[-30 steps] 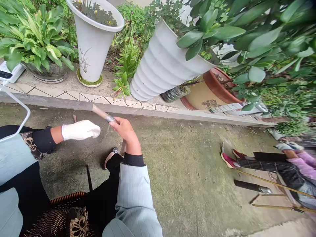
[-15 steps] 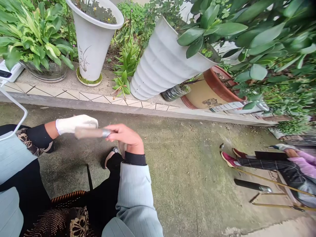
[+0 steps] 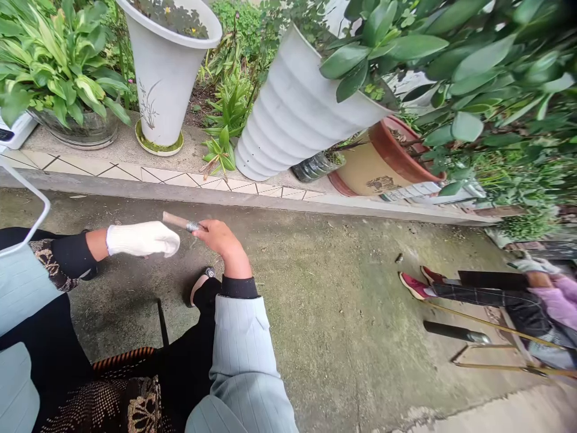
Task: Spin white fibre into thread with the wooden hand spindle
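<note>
My right hand (image 3: 220, 237), bare, grips a short pale-brown stick (image 3: 174, 220) at the end where silvery wire (image 3: 193, 227) is wound round it. The stick's free end points up and to the left. A white knitted glove (image 3: 135, 239) covers my left hand (image 3: 157, 239), whose fingers are curled together just below and left of the stick. What those fingers pinch, if anything, is too small to make out. Both hands are above the concrete ground, in front of my knees.
A tiled ledge (image 3: 180, 180) carries a tall white pot (image 3: 164, 78), a ribbed white pot (image 3: 288, 108) leaning over, and a brown-rimmed pot (image 3: 383, 156). At the left is a white bent tube (image 3: 38, 198). Another person in red shoes (image 3: 412, 285) sits at the right, wearing gloves.
The stick swung down across the front of my gloved hand, then back up to point up-left. My left hand shifted slightly, and my right hand stayed on the wire-wound end.
</note>
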`<state>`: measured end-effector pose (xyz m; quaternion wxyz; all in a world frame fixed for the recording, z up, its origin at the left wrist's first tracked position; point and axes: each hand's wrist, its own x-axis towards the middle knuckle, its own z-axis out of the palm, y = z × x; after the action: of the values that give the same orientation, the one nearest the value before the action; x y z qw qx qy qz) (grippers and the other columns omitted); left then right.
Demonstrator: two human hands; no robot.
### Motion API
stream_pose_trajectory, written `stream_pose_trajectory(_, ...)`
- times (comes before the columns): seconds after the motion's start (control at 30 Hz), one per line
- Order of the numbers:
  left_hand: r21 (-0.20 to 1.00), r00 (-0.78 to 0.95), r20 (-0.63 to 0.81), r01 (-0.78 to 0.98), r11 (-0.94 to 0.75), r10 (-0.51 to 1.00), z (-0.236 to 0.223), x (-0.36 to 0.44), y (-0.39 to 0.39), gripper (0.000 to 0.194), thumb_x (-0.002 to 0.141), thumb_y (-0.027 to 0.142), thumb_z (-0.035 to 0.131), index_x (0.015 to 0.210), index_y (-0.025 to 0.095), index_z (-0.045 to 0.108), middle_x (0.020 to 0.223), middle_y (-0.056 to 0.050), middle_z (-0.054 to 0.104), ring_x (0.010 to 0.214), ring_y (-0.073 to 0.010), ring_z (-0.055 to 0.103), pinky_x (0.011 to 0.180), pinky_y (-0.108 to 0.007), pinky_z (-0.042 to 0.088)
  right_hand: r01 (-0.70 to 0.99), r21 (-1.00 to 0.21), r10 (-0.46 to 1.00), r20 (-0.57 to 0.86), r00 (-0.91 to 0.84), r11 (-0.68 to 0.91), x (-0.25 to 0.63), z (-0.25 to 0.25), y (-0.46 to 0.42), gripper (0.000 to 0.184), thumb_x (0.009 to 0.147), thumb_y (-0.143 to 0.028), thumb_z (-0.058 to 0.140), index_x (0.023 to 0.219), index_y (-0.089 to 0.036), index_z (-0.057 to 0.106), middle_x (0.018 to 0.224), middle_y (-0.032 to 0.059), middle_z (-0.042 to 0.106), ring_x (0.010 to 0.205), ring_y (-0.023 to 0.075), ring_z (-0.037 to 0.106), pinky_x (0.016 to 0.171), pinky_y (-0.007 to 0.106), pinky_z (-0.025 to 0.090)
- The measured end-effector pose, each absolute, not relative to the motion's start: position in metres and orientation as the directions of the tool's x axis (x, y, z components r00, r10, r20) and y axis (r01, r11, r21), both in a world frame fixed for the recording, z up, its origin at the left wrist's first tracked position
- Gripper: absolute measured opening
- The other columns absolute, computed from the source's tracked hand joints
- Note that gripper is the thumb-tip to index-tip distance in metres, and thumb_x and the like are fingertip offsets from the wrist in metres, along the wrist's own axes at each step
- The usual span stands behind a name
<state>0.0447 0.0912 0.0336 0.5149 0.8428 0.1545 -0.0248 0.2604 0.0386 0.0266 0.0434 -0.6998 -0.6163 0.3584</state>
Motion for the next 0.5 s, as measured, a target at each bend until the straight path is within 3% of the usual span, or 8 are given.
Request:
stream_pose_trajectory(0.1,0.845,0.931,-0.224,0.334,-0.418,0.289,0.037,0.042,0.096,0.021,0.078,0.028,0.045,0.066,0.017,0.058,0.060,0.000,0.055,0.055,-0.0120,0.050,0.050,-0.020,0.039,0.864,-0.469,0.794,-0.588,-0.152,-0.182,0.256,0.030,0.037,0.015,0.079,-0.030,0.061,0.078,-0.016,0.068,0.065,0.0019,0.060,0.059,0.0114,0.049,0.056,0.024,0.030)
stream_pose_trajectory(0.2,0.846,0.923,-0.227,0.345,-0.407,0.311,0.040,0.042,0.102,0.022,0.078,0.030,0.045,0.063,0.017,0.054,0.061,0.000,0.055,0.056,-0.0116,0.048,0.052,-0.020,0.040,0.800,-0.571,0.631,-0.693,-0.349,-0.185,0.254,0.030,0.035,0.013,0.077,-0.026,0.062,0.078,-0.015,0.068,0.061,-0.0005,0.058,0.054,0.0096,0.049,0.054,0.023,0.032)
stream_pose_trajectory(0.27,0.871,0.916,-0.210,0.334,-0.360,0.341,0.039,0.044,0.107,0.023,0.079,0.031,0.046,0.063,0.015,0.052,0.063,0.000,0.055,0.058,-0.0108,0.048,0.053,-0.019,0.040,0.678,-0.705,0.519,-0.667,-0.534,-0.209,0.254,0.033,0.031,0.015,0.075,-0.027,0.065,0.084,-0.016,0.069,0.062,-0.0021,0.058,0.054,0.0088,0.049,0.053,0.021,0.035)
stream_pose_trajectory(0.33,0.903,0.893,-0.178,0.315,-0.292,0.413,0.033,0.045,0.112,0.025,0.080,0.034,0.046,0.067,0.014,0.053,0.064,-0.001,0.055,0.058,-0.0104,0.048,0.053,-0.019,0.041,0.460,-0.849,0.571,-0.519,-0.636,-0.260,0.259,0.041,0.027,0.026,0.071,-0.032,0.069,0.092,-0.017,0.068,0.067,-0.0023,0.059,0.057,0.0087,0.049,0.055,0.021,0.038)
stream_pose_trajectory(0.4,0.931,0.861,-0.149,0.288,-0.224,0.487,0.025,0.047,0.113,0.028,0.084,0.038,0.044,0.073,0.014,0.055,0.064,-0.001,0.055,0.055,-0.0098,0.047,0.051,-0.019,0.041,0.192,-0.945,0.805,-0.326,-0.496,-0.265,0.267,0.048,0.024,0.035,0.071,-0.039,0.069,0.097,-0.017,0.066,0.072,-0.0009,0.060,0.059,0.0089,0.049,0.057,0.022,0.040)
stream_pose_trajectory(0.43,0.940,0.850,-0.150,0.281,-0.194,0.505,0.021,0.047,0.112,0.031,0.086,0.040,0.042,0.077,0.014,0.056,0.062,-0.001,0.053,0.052,-0.0093,0.045,0.048,-0.019,0.040,0.080,-0.971,0.914,-0.240,-0.327,-0.227,0.271,0.050,0.024,0.035,0.073,-0.043,0.067,0.097,-0.017,0.065,0.073,0.0001,0.059,0.060,0.0089,0.048,0.056,0.022,0.040)
stream_pose_trajectory(0.5,0.942,0.864,-0.185,0.292,-0.166,0.469,0.015,0.047,0.107,0.034,0.087,0.043,0.041,0.079,0.014,0.058,0.059,0.000,0.051,0.047,-0.0085,0.042,0.044,-0.018,0.038,-0.019,-0.988,0.988,-0.152,0.014,-0.152,0.280,0.048,0.026,0.034,0.077,-0.047,0.060,0.092,-0.017,0.063,0.074,0.0015,0.058,0.058,0.0089,0.046,0.055,0.023,0.040)
